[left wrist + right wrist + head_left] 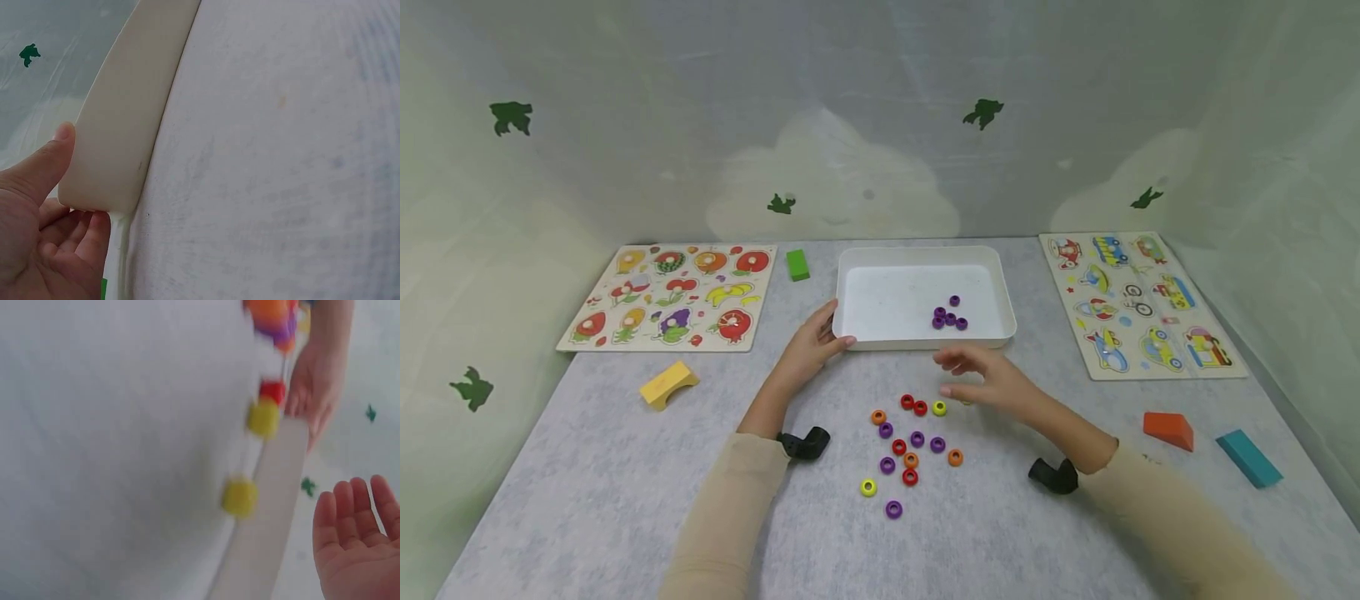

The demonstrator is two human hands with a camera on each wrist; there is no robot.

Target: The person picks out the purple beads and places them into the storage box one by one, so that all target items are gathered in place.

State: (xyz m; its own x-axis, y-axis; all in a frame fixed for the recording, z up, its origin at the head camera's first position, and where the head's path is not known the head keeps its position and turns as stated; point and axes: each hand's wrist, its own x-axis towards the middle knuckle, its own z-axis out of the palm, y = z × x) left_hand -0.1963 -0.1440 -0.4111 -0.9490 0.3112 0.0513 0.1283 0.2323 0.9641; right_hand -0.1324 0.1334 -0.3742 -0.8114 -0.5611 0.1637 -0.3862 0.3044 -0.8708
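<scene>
One puzzle board with fruit pictures, well left of my left hand and a little beyond it. One yellow arched block on the desk, left of the same hand and nearer to me than the board. One green block, beyond the left hand. Left hand: thumb and fingers gripping the near left corner of one white tray. In the tray, just beyond my right hand: five purple beads, bunched. Loose on the desk, on my side of the tray, mostly between the hands: three yellow beads, one partly hidden by the right hand; three orange beads; five more purple; four red beads. Right hand: near the tray's near wall, fingers slack and slightly bent, nothing held. Right of it and beyond, one puzzle board with vehicle pictures. Right of it and nearer me, one orange-red block, then one teal block.
</scene>
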